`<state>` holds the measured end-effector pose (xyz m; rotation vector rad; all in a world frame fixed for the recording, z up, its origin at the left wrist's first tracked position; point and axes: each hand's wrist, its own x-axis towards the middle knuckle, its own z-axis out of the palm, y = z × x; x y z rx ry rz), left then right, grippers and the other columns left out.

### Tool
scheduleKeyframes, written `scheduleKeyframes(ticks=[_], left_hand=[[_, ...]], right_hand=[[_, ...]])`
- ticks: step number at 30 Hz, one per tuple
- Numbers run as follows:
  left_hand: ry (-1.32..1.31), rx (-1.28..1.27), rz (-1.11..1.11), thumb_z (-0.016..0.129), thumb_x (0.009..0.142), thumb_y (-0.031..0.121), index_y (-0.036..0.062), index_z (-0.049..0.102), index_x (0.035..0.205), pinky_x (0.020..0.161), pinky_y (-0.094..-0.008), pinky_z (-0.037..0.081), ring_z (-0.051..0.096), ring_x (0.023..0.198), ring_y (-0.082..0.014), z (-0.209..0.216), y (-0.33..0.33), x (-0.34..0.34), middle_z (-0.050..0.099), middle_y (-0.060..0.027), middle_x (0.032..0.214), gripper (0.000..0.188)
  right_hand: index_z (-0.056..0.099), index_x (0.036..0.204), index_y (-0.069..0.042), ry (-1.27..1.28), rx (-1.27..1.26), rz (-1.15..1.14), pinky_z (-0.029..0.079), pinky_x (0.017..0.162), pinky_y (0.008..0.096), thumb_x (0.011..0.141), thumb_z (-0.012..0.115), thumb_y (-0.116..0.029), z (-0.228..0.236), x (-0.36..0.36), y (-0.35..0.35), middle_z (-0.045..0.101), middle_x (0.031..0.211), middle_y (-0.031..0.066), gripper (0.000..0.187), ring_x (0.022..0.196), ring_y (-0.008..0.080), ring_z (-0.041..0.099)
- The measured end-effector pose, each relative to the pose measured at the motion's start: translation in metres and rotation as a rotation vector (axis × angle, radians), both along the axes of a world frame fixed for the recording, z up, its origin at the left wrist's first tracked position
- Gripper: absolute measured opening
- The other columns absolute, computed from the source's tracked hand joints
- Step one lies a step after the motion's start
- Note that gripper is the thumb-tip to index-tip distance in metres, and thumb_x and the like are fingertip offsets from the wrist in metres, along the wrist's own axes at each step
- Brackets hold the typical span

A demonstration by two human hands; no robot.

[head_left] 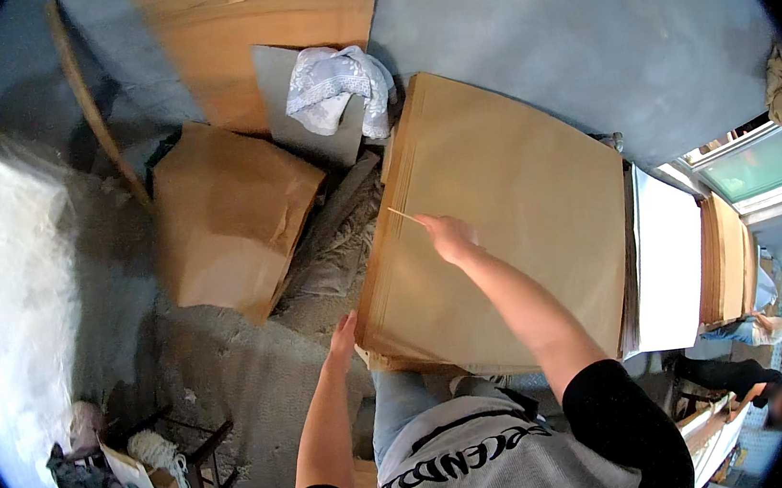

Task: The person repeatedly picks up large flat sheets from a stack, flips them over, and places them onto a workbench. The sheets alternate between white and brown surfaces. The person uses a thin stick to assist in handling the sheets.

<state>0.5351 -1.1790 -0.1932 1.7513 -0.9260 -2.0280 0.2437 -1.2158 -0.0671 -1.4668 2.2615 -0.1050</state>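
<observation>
A tall stack of large brown paper sheets [520, 191] lies in front of me, its left edges slightly fanned. My right hand [448, 237] is above the sheets' left part, closed around a thin pale stick [404, 214] that points toward the left edge. At the stack's near left corner, my left hand [345, 331] has its fingers on the sheet edges and appears to grip them. Its fingertips are partly hidden.
A folded brown sheet [234, 218] rests on the floor to the left. A patterned cloth [339, 86] hangs over a grey board. White sheets [670, 256] adjoin the stack on the right. A stool [208, 458] with cloths stands lower left. People work at the far right.
</observation>
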Motion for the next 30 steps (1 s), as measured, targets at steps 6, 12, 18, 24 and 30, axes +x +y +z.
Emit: scheduleKeyframes(ticks=[6,12,18,24,30], left_hand=[[-0.006,0.135,-0.263,0.047,0.08,0.05,-0.0016,0.045,0.118,0.089,-0.03,0.033,0.045,0.108,-0.0207,0.026,-0.032,-0.025,0.05,-0.0113,0.116,0.064],[0.094,0.404,-0.198,0.045,0.079,0.055,0.0029,0.05,0.113,0.084,-0.0277,0.037,0.05,0.1,-0.0197,-0.005,-0.034,-0.005,0.055,-0.0079,0.106,0.062],[0.084,0.496,-0.219,0.041,0.08,0.057,0.0082,0.052,0.099,0.079,-0.0308,0.037,0.049,0.087,-0.0171,0.012,-0.049,-0.02,0.052,-0.0037,0.091,0.054],[0.241,0.546,-0.267,0.033,0.082,0.058,0.0044,0.037,0.123,0.091,-0.0358,0.032,0.041,0.112,-0.0207,0.009,-0.046,-0.004,0.043,-0.009,0.122,0.067],[0.181,0.399,-0.293,0.031,0.084,0.054,0.0051,0.042,0.118,0.079,-0.039,0.042,0.049,0.102,-0.0215,-0.024,-0.035,-0.009,0.049,-0.0072,0.115,0.061]], right_hand=[[0.053,0.112,-0.026,-0.04,0.016,-0.249,0.046,0.058,0.0353,0.082,0.043,-0.01,-0.034,-0.07,0.084,0.06,0.077,0.01,0.035,0.066,0.0226,0.059],[0.057,0.105,-0.027,0.136,-0.026,-0.124,0.042,0.049,0.0363,0.081,0.045,-0.013,0.013,-0.062,0.046,0.057,0.067,0.0103,0.031,0.057,0.0253,0.055],[0.055,0.107,-0.03,0.157,0.042,-0.118,0.044,0.052,0.037,0.081,0.044,-0.013,0.005,-0.041,-0.008,0.058,0.071,0.0102,0.033,0.062,0.0263,0.056],[0.054,0.109,-0.032,0.153,0.145,-0.143,0.044,0.053,0.0384,0.08,0.044,-0.012,0.012,-0.087,0.035,0.057,0.072,0.0082,0.036,0.062,0.0256,0.056],[0.053,0.11,-0.033,0.211,0.045,-0.141,0.044,0.053,0.038,0.077,0.046,-0.009,0.016,-0.08,-0.048,0.057,0.071,0.0095,0.041,0.063,0.0263,0.056]])
